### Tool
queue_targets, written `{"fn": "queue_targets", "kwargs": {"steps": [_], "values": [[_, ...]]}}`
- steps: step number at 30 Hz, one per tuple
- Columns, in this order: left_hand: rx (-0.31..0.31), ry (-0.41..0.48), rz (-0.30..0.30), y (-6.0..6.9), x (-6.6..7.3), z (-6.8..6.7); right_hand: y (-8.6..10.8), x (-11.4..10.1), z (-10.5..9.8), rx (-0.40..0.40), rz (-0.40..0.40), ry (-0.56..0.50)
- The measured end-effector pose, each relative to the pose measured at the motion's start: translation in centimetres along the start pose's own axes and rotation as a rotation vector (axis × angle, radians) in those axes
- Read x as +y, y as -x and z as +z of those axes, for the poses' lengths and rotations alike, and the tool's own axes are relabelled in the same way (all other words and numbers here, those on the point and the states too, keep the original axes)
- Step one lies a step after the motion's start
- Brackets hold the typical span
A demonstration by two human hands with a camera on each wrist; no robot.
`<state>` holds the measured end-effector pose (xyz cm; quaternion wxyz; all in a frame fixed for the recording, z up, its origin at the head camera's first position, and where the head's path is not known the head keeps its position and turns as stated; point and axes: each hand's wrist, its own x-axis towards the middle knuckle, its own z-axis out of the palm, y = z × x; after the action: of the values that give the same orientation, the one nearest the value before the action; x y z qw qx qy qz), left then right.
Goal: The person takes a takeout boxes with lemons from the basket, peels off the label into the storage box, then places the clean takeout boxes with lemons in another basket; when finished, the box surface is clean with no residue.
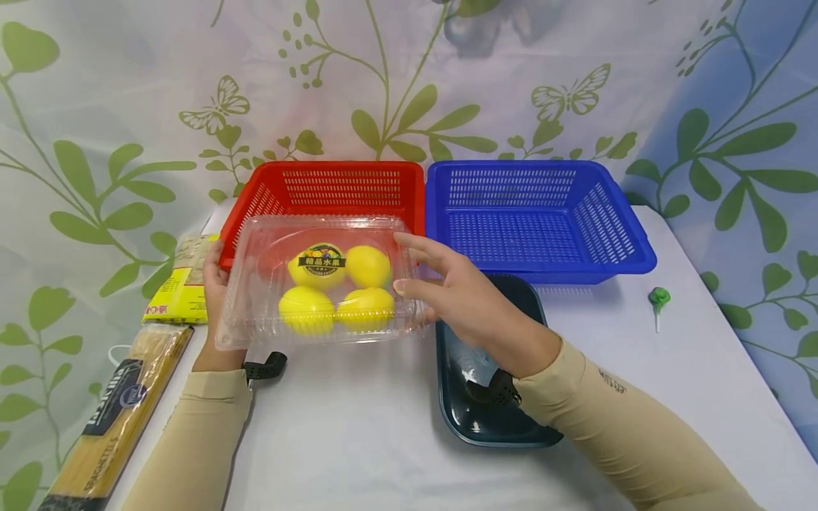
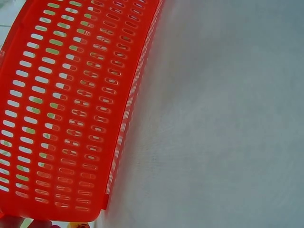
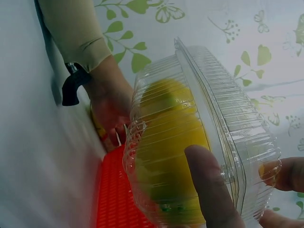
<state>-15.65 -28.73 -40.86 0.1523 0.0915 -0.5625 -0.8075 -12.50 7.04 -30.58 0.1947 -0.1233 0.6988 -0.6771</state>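
Note:
A clear plastic box with several yellow fruits and a round label hangs above the front of the red basket. My left hand supports its left side, partly hidden by the box. At the right side my right hand holds the edge between thumb and fingers. In the right wrist view, the box is closed, with the right thumb on one side and fingers on the other. The left wrist view shows mostly the red basket.
A blue basket stands right of the red one, with a dark tray before it. A green lollipop lies at right. At left are a yellow packet and a spaghetti pack.

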Motion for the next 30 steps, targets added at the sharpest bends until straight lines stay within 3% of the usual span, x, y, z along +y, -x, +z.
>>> {"fn": "queue_targets", "kwargs": {"steps": [4,10,12,18,30], "values": [[-0.022,-0.095,0.013,-0.3,0.1,-0.5,1.4,0.6,-0.3,-0.043,0.003,-0.003],[0.028,-0.178,-0.042,-0.3,1.2,-0.5,2.8,1.9,-0.6,-0.097,0.015,0.006],[0.033,-0.201,-0.033,0.0,1.5,-0.3,3.0,2.5,-0.7,-0.115,0.010,0.006],[0.023,-0.152,0.034,-0.4,1.0,-0.6,3.1,3.9,-0.8,-0.168,0.001,0.009],[-0.012,-0.181,0.009,-0.5,1.0,-1.3,3.0,5.2,-0.2,-0.182,0.051,0.060]]}}
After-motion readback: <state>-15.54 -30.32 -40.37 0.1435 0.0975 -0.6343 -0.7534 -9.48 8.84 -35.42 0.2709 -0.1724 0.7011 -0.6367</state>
